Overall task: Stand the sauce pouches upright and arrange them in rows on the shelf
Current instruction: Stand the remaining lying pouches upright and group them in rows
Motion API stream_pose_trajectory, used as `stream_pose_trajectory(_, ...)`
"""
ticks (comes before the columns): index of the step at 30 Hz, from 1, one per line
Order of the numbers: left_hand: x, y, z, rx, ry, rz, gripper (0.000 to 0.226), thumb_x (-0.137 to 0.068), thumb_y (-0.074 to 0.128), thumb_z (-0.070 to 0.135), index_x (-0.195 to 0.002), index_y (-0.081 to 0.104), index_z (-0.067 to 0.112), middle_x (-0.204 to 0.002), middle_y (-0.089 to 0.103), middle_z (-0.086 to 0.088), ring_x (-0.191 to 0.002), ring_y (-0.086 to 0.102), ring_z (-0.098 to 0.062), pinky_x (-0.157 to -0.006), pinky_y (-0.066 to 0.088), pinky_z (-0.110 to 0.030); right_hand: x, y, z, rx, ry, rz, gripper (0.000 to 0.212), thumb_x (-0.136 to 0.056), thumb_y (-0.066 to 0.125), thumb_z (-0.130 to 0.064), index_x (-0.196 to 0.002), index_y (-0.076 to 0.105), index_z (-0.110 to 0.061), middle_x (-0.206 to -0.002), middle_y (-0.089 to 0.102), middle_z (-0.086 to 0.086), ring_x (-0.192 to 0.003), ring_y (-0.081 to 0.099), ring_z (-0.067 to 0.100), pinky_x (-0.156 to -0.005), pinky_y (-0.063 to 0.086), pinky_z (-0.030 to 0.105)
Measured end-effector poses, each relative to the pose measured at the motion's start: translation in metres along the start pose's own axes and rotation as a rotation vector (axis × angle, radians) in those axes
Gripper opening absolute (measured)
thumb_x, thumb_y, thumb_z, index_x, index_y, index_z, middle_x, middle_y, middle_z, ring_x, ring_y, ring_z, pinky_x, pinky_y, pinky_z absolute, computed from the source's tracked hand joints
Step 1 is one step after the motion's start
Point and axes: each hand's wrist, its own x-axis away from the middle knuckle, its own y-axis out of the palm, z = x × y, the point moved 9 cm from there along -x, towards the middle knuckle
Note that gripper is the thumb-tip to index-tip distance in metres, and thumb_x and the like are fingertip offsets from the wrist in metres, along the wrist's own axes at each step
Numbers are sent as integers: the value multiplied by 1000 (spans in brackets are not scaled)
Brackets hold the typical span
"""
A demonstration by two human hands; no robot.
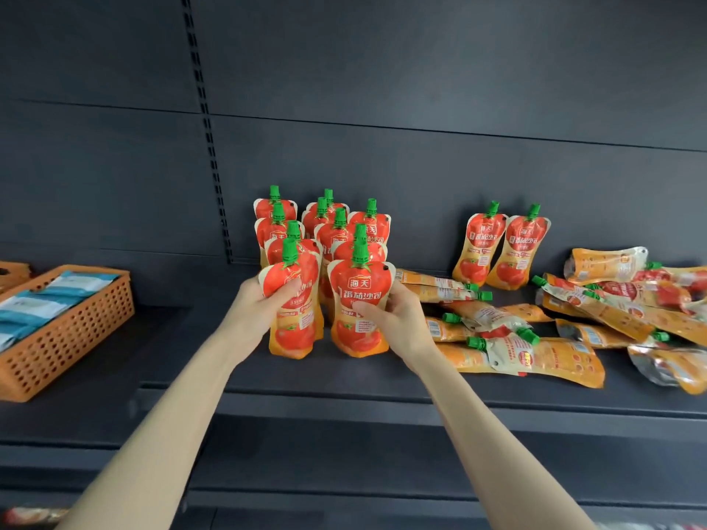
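- Two grips going: your left hand (260,311) wraps the left front pouch (292,334), your right hand (401,323) clasps the right front pouch (357,296), both upright on the shelf (344,376).
- Upright rows (336,241) stand just behind them.
- Flat pouches (554,357) lie heaped to your right.

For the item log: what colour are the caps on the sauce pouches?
Green; head view shows it best on the cap of the front right pouch.

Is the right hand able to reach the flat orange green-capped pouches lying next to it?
Probably yes: the right hand is beside those flat orange pouches with nothing between, once it releases the upright red pouch.
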Motion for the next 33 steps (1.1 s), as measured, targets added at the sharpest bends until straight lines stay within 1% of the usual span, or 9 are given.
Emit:
stream_pose_trajectory(3,-11,-7,-1,-4,10,-44,21,-85,63,17,-106,63,22,-104,70,5,-96,66,-9,-81,50,-27,-6,5,11,13,11,18,45,-82,70,-13,-123,53,-14,-116,66,1,-107,63,14,-89,54,33)
stream_pose_trajectory(8,-10,-10,-28,-129,-47,-126,43,-73,76,14,-111,60,25,-107,69,5,-100,64,-9,-87,51,-31,1,5,21,156,-1,24,49,-80,73,-16,-121,47,-19,-116,61,-5,-104,58,7,-75,48,11)
stream_pose_trajectory(12,-3,-20,-49,-151,-21,-39,42,-74,75,11,-108,57,30,-108,66,8,-102,62,-10,-85,52,-31,3,6,24,191,-8,19,45,-81,71,-14,-119,46,-18,-115,62,-5,-97,58,2,-69,48,7)
stream_pose_trajectory(16,-6,-25,-45,-130,48,-23,48,-77,72,8,-115,52,29,-110,64,10,-102,61,-6,-79,51,-19,2,8,26,222,-26,50,42,-83,69,-16,-119,47,-19,-117,62,-4,-102,58,5,-76,49,10)
stream_pose_trajectory(21,-4,-24,-49,-137,87,1,44,-80,69,9,-113,49,29,-109,62,13,-98,62,1,-79,53,-19,5,9,32,258,-4,85,43,-84,68,-19,-120,47,-16,-121,62,0,-111,58,13,-89,53,31)
stream_pose_trajectory(25,-2,-26,-57,-222,64,51,52,-79,71,20,-124,44,19,-118,60,6,-107,58,-10,-91,51,-33,6,9,30,277,21,72,45,-84,68,-21,-122,45,-15,-122,61,0,-112,58,13,-91,53,31)
stream_pose_trajectory(28,12,-35,-50,-319,148,214,62,-76,75,26,-129,42,20,-122,52,8,-111,51,-7,-86,42,-19,13,2,28,313,21,86,47,-83,69,-27,-122,45,-17,-120,60,-3,-109,57,10,-89,51,26)
stream_pose_trajectory(31,39,-37,-33,-386,288,370,51,-78,73,23,-123,49,17,-119,50,6,-109,49,-7,-90,41,-23,25,-17,17,398,-33,134,27,-86,65,-25,-110,54,-19,-108,61,-6,-101,55,8,-81,46,14)
stream_pose_trajectory(33,51,-25,-22,-359,367,346,32,-81,69,18,-110,56,20,-107,58,7,-100,56,-6,-85,48,-22,30,-34,11,438,-51,162,15,-88,63,-20,-102,60,-19,-100,61,-7,-95,56,8,-78,47,17)
